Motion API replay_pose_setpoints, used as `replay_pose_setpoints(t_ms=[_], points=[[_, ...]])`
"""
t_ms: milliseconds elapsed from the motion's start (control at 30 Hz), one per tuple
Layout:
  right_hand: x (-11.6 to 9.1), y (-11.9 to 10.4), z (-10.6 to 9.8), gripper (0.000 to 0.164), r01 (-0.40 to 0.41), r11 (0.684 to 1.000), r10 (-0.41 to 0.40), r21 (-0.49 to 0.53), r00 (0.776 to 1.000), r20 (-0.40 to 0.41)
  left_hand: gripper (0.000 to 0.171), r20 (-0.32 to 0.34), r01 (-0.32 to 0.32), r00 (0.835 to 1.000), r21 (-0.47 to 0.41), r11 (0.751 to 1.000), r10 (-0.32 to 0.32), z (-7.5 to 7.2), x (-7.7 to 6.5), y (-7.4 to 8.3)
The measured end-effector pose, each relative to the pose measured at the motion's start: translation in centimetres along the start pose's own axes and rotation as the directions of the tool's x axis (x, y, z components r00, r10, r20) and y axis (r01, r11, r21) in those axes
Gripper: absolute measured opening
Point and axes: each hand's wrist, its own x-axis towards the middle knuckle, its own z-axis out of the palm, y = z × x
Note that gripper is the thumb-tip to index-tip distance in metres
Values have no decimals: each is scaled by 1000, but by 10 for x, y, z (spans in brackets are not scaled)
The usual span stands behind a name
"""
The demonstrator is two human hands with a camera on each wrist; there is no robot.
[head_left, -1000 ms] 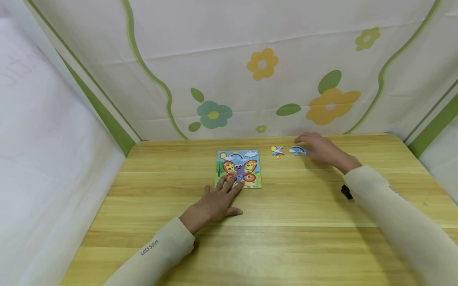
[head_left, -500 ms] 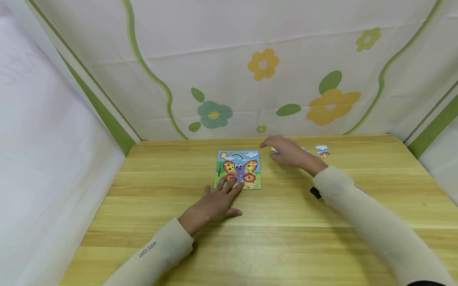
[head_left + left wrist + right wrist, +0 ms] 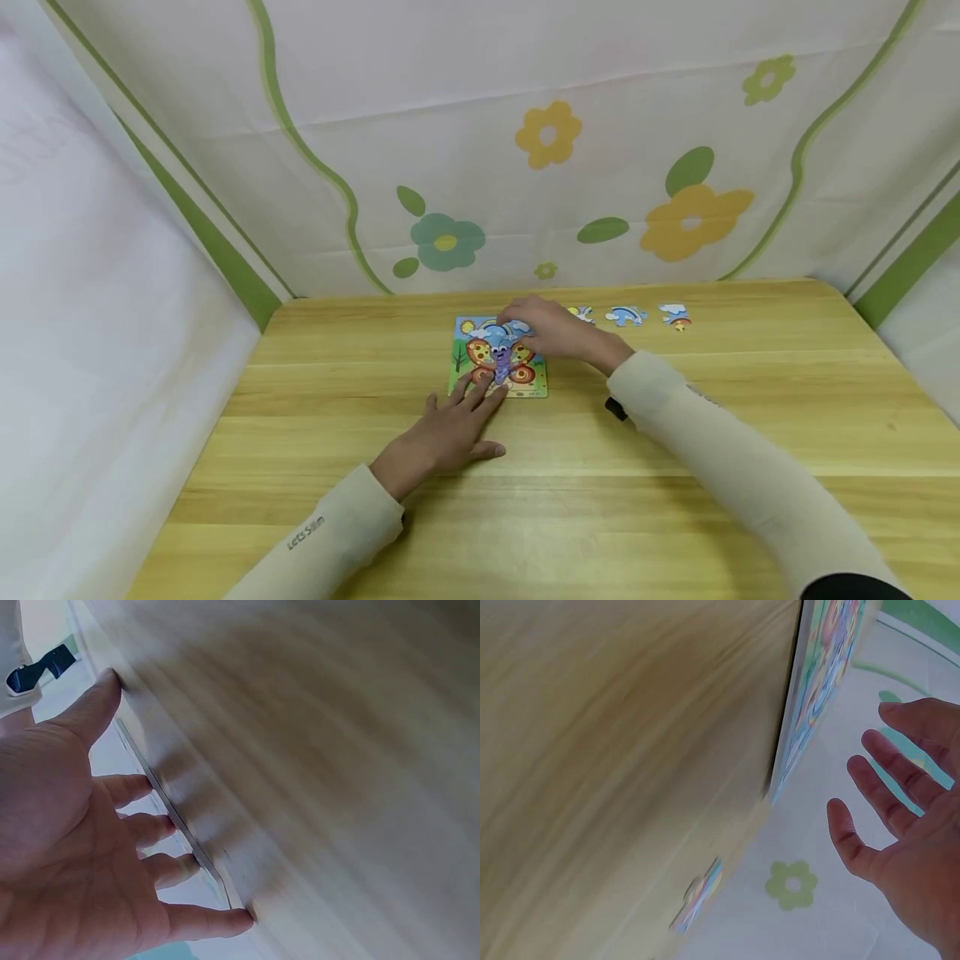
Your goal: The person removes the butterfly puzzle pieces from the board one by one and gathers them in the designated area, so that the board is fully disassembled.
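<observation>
A square butterfly puzzle board (image 3: 461,367) lies on the table. My left hand (image 3: 450,435) rests with spread, straight fingers on its near edge; in the left wrist view the fingertips touch the board's rim (image 3: 187,832) and the tabletop. My right hand (image 3: 558,327) hovers over the board's upper right part, hiding some of the picture. In the right wrist view that hand (image 3: 911,795) has loosely bent fingers with nothing between them, apart from the board. Just right of it are a puzzle piece (image 3: 581,313), partly hidden, and a rainbow puzzle piece (image 3: 626,316).
A third puzzle piece (image 3: 676,316) with a cloud lies farther right in the same row. The wooden table (image 3: 600,517) ends at the back against a white curtain (image 3: 337,50) printed with flowers. Similar fabric stands at both sides.
My right hand has swept left from beside the rainbow piece, across the row of loose pieces, to above the board, uncovering the pieces at right. The left hand stays on the board.
</observation>
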Motion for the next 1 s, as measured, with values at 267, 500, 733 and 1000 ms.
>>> replay_pose_setpoints(t_ms=[267, 500, 733, 1000], points=[[10, -6, 9, 41, 20, 1000, -20, 6, 1000, 23, 81, 11, 6, 1000, 10, 1000, -6, -1, 1, 1], [16, -13, 14, 43, -6, 998, 1, 68, 997, 79, 80, 29, 2, 1000, 16, 1000, -3, -1, 0, 2], [26, -20, 18, 44, 27, 996, -36, 81, 993, 114, 80, 25, 0, 1000, 20, 1000, -1, -1, 0, 2], [33, -23, 25, 45, 7, 995, -22, 95, 988, 154, 79, 12, -14, 1000, 18, 1000, 14, 0, 0, 3]])
